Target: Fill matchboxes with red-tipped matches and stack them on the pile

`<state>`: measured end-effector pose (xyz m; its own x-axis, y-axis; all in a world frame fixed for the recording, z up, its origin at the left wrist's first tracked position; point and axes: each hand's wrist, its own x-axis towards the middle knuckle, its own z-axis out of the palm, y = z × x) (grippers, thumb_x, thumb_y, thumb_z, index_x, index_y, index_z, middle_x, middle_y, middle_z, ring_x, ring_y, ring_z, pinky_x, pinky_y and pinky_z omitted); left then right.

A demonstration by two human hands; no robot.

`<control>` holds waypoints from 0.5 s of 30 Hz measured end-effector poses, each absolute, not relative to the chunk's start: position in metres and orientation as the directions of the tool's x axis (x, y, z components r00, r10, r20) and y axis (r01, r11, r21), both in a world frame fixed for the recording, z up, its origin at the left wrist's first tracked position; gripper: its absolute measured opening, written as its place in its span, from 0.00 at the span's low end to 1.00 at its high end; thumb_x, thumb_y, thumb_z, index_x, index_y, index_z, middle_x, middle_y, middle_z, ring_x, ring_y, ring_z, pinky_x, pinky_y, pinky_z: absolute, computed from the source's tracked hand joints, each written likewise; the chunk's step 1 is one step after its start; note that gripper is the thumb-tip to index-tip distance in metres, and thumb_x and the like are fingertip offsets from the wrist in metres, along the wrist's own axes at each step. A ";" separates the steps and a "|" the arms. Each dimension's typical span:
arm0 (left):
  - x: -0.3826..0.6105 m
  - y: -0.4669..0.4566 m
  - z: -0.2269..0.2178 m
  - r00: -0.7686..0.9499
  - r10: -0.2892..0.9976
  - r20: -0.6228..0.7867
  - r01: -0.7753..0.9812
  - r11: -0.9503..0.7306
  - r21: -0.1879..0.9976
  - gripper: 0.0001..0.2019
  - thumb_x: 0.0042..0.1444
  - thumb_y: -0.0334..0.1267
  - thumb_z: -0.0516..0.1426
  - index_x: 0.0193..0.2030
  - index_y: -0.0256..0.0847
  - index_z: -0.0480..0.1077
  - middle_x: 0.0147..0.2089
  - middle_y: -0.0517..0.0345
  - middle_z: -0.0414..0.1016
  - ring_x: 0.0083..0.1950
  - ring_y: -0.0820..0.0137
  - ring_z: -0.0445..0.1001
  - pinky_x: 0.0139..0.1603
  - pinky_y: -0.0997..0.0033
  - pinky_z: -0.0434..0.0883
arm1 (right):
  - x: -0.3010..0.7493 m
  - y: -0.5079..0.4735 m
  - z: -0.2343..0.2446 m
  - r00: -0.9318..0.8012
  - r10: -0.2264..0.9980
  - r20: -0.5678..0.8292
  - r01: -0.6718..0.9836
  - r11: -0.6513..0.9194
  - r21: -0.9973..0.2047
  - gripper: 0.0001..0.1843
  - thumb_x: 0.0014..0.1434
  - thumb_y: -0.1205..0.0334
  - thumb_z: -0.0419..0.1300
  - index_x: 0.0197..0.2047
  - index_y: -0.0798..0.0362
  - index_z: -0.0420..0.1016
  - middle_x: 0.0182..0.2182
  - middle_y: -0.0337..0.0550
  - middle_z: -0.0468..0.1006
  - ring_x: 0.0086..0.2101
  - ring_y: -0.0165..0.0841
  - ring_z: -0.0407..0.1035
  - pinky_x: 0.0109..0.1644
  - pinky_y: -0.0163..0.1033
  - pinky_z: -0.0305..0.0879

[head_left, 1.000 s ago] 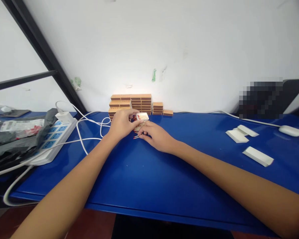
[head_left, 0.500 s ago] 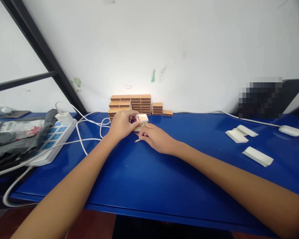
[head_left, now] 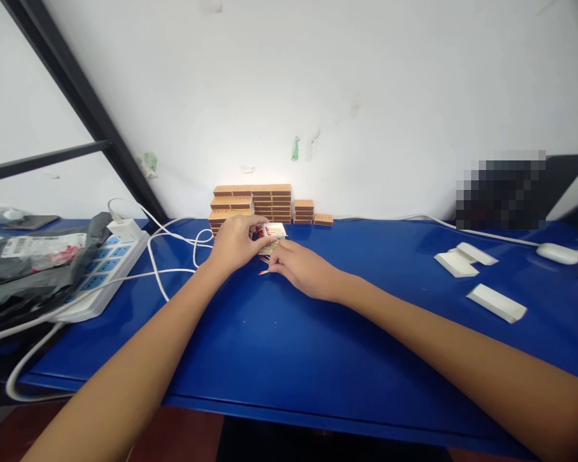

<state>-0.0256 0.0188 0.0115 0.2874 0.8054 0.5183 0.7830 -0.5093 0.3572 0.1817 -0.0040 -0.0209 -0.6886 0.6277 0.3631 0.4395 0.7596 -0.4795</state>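
My left hand grips a white matchbox tray between thumb and fingers, with matches lying in it. Loose matches are bunched on the table just below the tray, partly covered by both hands. With fingertips pinched, my right hand holds a match whose red head points left. Behind the hands rise stacked orange-brown matchboxes, with a shorter stack and a single matchbox to their right.
On the blue table, white empty-looking trays lie at the right. A white power strip, looping white cables and grey plastic packaging occupy the left. A dark panel, partly pixelated, leans at the back right.
Both hands stay in nearly the same place, with the match still pinched on the right. Only a slight shift of the whole view is visible.
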 end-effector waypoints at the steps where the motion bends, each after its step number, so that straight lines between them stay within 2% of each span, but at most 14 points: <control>1: -0.026 0.019 0.011 0.292 0.802 0.521 0.778 -0.516 0.358 0.16 0.58 0.45 0.71 0.50 0.41 0.83 0.37 0.52 0.84 0.36 0.62 0.79 0.39 0.64 0.70 | 0.183 -0.003 -0.019 -0.668 0.646 0.370 0.436 0.742 -0.509 0.07 0.74 0.65 0.57 0.41 0.52 0.73 0.43 0.46 0.75 0.43 0.37 0.70 0.51 0.44 0.67; 5: -0.025 0.020 0.010 0.327 0.795 0.512 0.765 -0.540 0.350 0.15 0.57 0.42 0.71 0.50 0.40 0.83 0.40 0.52 0.86 0.38 0.61 0.80 0.40 0.64 0.71 | 0.193 0.009 -0.012 -0.550 0.728 0.409 0.454 0.672 -0.585 0.09 0.73 0.63 0.56 0.39 0.51 0.71 0.39 0.44 0.73 0.40 0.36 0.69 0.48 0.42 0.66; 8: -0.023 0.018 0.010 0.350 0.787 0.509 0.741 -0.565 0.364 0.16 0.58 0.44 0.72 0.50 0.40 0.83 0.43 0.51 0.86 0.39 0.61 0.80 0.40 0.64 0.71 | 0.201 0.021 -0.011 -0.463 0.760 0.455 0.483 0.648 -0.589 0.08 0.73 0.62 0.56 0.39 0.51 0.71 0.38 0.44 0.73 0.40 0.37 0.69 0.46 0.42 0.65; 11: -0.019 0.014 0.010 0.363 0.781 0.507 0.702 -0.588 0.403 0.18 0.57 0.48 0.72 0.50 0.42 0.84 0.45 0.52 0.87 0.39 0.62 0.80 0.41 0.64 0.71 | 0.206 0.029 -0.012 -0.397 0.757 0.519 0.523 0.652 -0.549 0.07 0.72 0.63 0.56 0.40 0.52 0.71 0.39 0.45 0.73 0.40 0.38 0.69 0.47 0.43 0.64; 15: -0.012 0.010 0.006 0.363 0.784 0.504 0.647 -0.601 0.469 0.18 0.55 0.45 0.73 0.51 0.43 0.84 0.43 0.55 0.87 0.39 0.64 0.80 0.42 0.65 0.72 | 0.210 0.032 -0.015 -0.392 0.741 0.546 0.593 0.657 -0.466 0.05 0.71 0.64 0.56 0.42 0.51 0.72 0.42 0.46 0.73 0.42 0.39 0.69 0.47 0.44 0.64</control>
<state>-0.0115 0.0097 0.0062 0.3628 0.7835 0.5044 0.6466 -0.6015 0.4692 0.2098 0.0318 -0.0145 -0.3915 0.7408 0.5458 0.5929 0.6567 -0.4660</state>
